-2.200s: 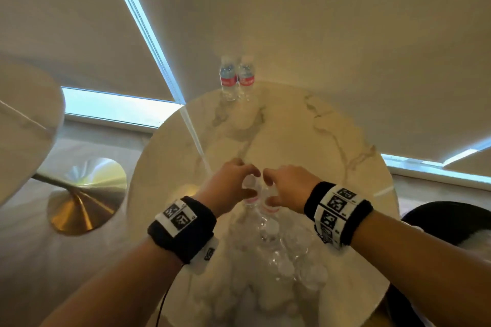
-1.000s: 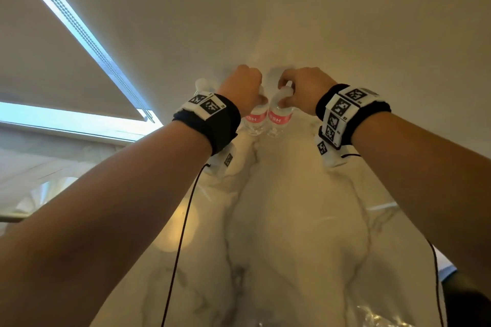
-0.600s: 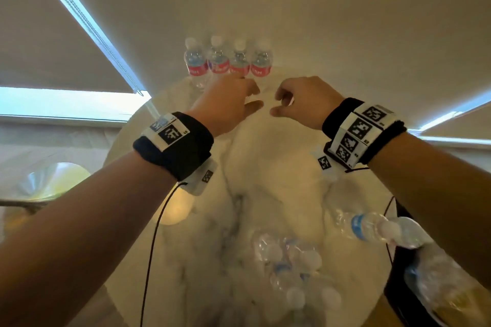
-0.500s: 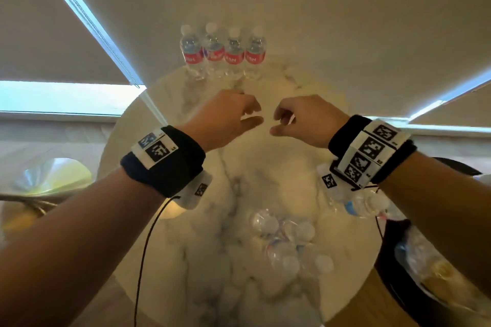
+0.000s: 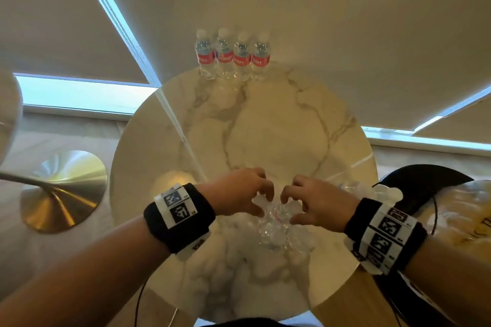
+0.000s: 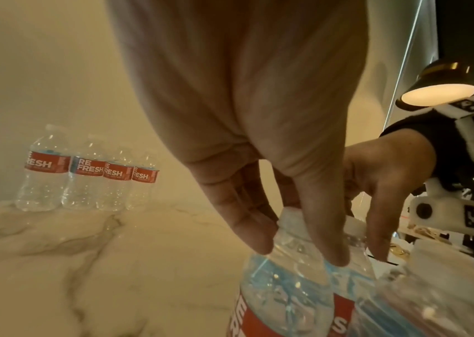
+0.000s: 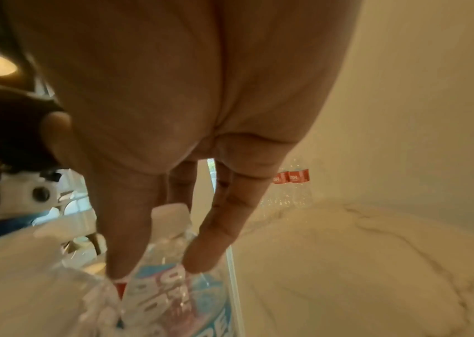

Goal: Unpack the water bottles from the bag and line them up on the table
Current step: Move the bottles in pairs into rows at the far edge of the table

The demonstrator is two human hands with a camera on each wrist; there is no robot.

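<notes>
Several clear water bottles (image 5: pixel 233 57) with red labels stand in a row at the far edge of the round marble table (image 5: pixel 265 127); the row (image 6: pixel 88 168) also shows in the left wrist view. Near the front edge, more bottles (image 5: pixel 276 231) stand packed in clear plastic wrap (image 5: pixel 239 260). My left hand (image 5: pixel 261 203) reaches down over one bottle (image 6: pixel 293 285), thumb and fingers (image 6: pixel 331 246) on either side of its neck. Beside it, my right hand (image 5: pixel 289 204) pinches the neck of another bottle (image 7: pixel 169 273) under its white cap.
A black chair (image 5: pixel 425 180) at the right carries a plastic bag (image 5: pixel 451 210) and a loose bottle (image 5: pixel 372 190). A brass table base (image 5: pixel 61 191) stands on the floor at the left. A lit lamp (image 6: pixel 437 91) hangs above.
Both hands set two bottles into the far row, let go, and drew back to the pack at the front. They now close round two more bottle necks.
</notes>
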